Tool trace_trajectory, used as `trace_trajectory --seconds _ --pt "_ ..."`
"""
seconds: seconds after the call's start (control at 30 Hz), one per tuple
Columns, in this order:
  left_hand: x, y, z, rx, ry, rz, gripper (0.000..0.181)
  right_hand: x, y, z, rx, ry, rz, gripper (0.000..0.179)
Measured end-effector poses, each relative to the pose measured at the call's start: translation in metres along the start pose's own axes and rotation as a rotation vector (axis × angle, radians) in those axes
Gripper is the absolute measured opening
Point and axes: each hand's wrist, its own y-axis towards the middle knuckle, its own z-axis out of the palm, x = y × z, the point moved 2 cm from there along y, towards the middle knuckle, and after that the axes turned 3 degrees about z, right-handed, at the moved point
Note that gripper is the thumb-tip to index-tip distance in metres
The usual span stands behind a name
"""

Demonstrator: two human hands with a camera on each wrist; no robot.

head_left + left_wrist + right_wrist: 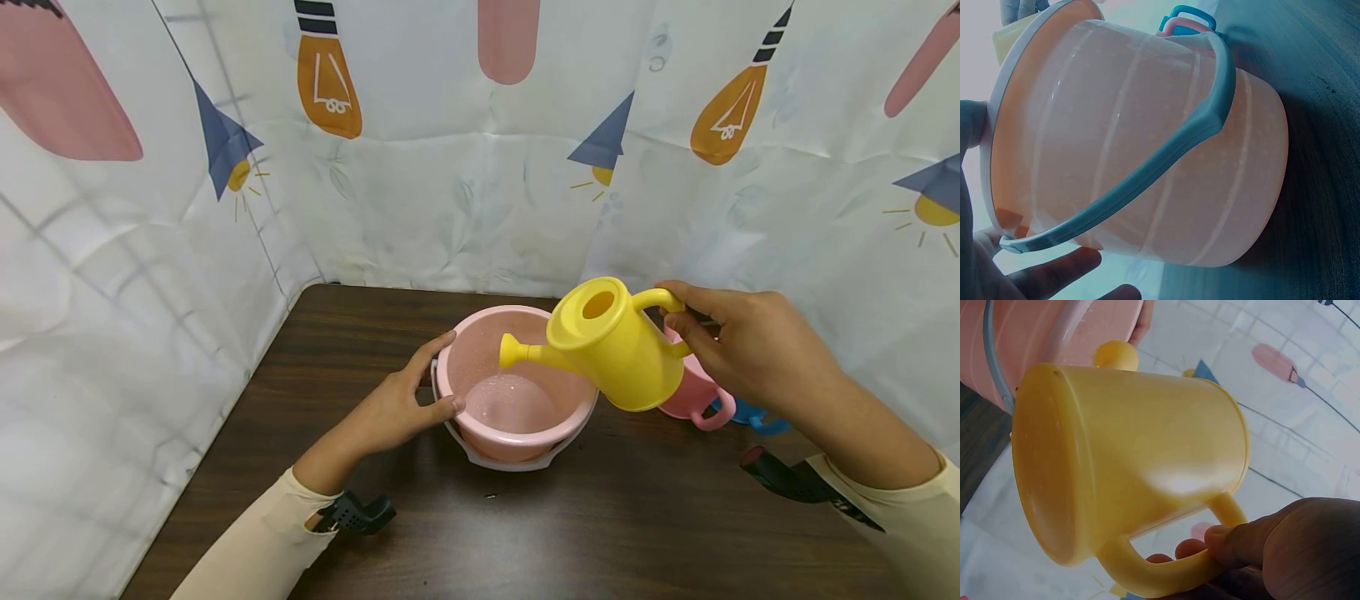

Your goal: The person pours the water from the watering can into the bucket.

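A pink bucket (517, 433) stands upright on the dark wooden table. Its grey handle (1147, 169) hangs down against the outside. My left hand (397, 404) holds the bucket's rim on the left, thumb near the front and fingers further back. With my right hand (738, 333) I grip the handle of a yellow watering can (637, 358), thumb on top and fingers wrapped beneath. The can tilts left, its spout (513, 352) over the bucket's opening. Rippled water with small bubbles (510, 396) shows at the bottom of the bucket.
Behind the watering can and my right forearm stand a pink mug (693, 392) and a blue one (765, 422), both partly hidden. A white patterned curtain (465, 208) closes off the back and left of the table (480, 533).
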Motion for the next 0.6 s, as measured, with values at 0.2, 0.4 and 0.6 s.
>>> trace_trajectory --seconds 0.2,0.4,0.6 --pt "0.0002 0.0001 -0.0001 -0.002 0.004 0.002 0.088 0.0006 0.0007 -0.0002 0.004 0.009 0.001 0.041" --pt "0.0002 -0.0001 -0.0001 -0.002 -0.001 0.008 0.088 0.0005 0.0007 -0.0002 0.006 0.014 0.005 0.041" --pt "0.0002 -0.0001 0.0 -0.003 -0.005 0.009 0.088 -0.0004 0.0008 -0.0003 -0.003 0.019 -0.004 0.04"
